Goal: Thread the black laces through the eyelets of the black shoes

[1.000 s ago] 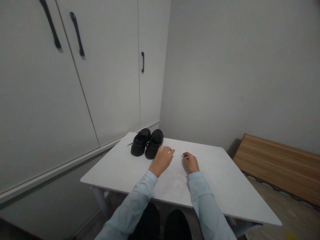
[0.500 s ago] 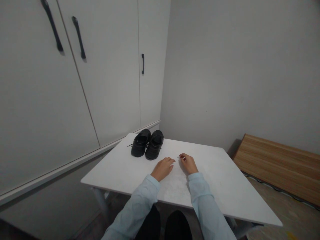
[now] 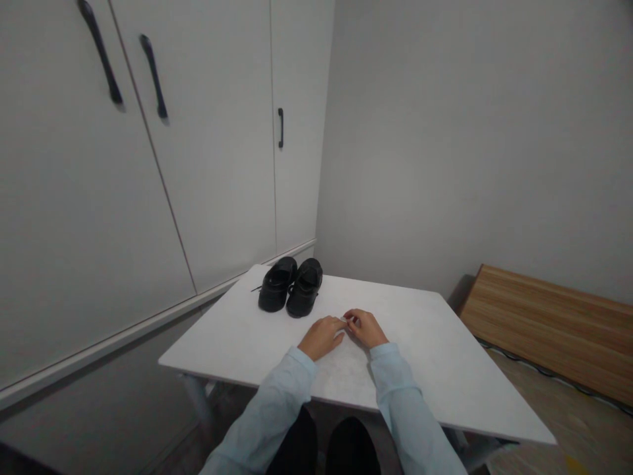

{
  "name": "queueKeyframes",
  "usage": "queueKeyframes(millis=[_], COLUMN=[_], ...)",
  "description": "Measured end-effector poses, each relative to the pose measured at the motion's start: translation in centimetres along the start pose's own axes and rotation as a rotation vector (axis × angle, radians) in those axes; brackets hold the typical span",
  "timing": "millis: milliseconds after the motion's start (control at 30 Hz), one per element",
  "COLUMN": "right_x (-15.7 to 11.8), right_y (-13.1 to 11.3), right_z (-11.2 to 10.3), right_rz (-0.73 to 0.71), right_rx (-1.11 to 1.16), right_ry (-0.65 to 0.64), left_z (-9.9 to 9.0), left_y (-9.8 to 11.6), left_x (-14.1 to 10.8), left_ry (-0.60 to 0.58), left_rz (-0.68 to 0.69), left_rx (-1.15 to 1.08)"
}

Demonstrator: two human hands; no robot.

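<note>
A pair of black shoes, the left one (image 3: 277, 285) and the right one (image 3: 304, 289), stands side by side towards the back left of the white table (image 3: 420, 356). My left hand (image 3: 322, 335) rests palm down near the middle of the tabletop with its fingers apart, in front of the right shoe. Beside it, my right hand (image 3: 364, 327) pinches something small and pale at the fingertips, too small to name. Its fingertips meet those of my left hand.
White cabinet doors (image 3: 222, 165) with dark handles rise along the left. A grey wall (image 3: 425, 145) stands behind the table. At the right is a wooden board (image 3: 548, 323) with a dark cable along its lower edge.
My right hand has moved left, so its fingertips now touch my left hand's fingers. My left hand has barely moved. The shoes stay where they were on the table.
</note>
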State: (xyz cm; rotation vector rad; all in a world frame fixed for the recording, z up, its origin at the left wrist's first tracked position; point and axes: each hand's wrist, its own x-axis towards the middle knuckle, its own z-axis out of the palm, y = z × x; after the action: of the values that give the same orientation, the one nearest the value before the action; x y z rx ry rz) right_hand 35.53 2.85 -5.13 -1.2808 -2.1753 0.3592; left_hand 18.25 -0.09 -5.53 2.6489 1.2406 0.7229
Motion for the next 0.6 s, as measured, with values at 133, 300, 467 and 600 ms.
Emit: queueKeyframes(millis=[133, 300, 467, 600], right_x=[-0.1, -0.6, -1.2, -1.4], right_y=[0.2, 0.2, 0.2, 0.5], right_z=[0.1, -0.5, -1.0, -0.8], right_rz=[-0.028, -0.053, -0.062, -0.038], right_rx=[-0.011, -0.007, -0.012, 0.001], right_ry=[-0.008, -0.018, -0.034, -0.004], left_z=[0.0, -0.1, -0.2, -0.5], left_y=[-0.1, -0.2, -0.5, -0.6], left_x=[0.0, 0.0, 0.1, 0.2], left_ry=[-0.005, 0.018, 0.123, 0.214], left_rz=[-0.013, -0.026, -0.025, -0.036], left_rx=[0.005, 0.021, 0.037, 0.079])
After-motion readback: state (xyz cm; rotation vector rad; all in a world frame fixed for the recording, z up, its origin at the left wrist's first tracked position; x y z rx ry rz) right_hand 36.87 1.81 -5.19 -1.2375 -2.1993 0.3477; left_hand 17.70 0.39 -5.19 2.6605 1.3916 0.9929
